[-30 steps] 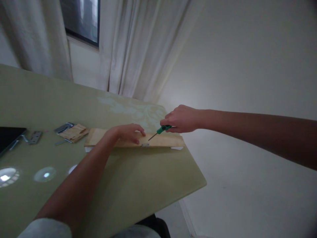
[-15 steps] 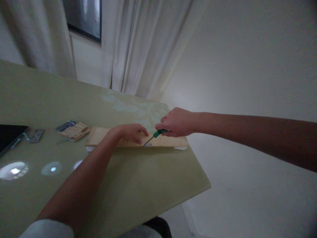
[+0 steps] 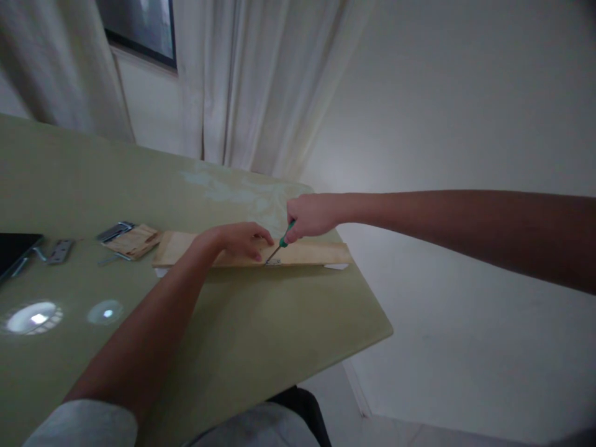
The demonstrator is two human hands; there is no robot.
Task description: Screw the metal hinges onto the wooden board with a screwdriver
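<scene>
A long pale wooden board (image 3: 316,253) lies across the table, raised on small white pieces at its ends. My left hand (image 3: 243,241) rests on the board with its fingers apart, holding nothing. My right hand (image 3: 310,216) is wrapped round the green handle of a screwdriver (image 3: 283,241). The screwdriver slants down to the left, its tip at a small metal hinge (image 3: 274,262) on the board's near edge. Whether a screw sits under the tip is too small to make out.
Left of the board are a small wooden piece with metal hardware (image 3: 137,241), a grey metal hinge plate (image 3: 60,251) and a black flat object (image 3: 16,253). The green table (image 3: 279,329) ends at a corner on the right, near a white wall. Curtains hang behind.
My right hand has turned over the screwdriver handle, and the screwdriver stands steeper. Its tip stays at the hinge. My left hand keeps its place on the board; the view has shifted slightly.
</scene>
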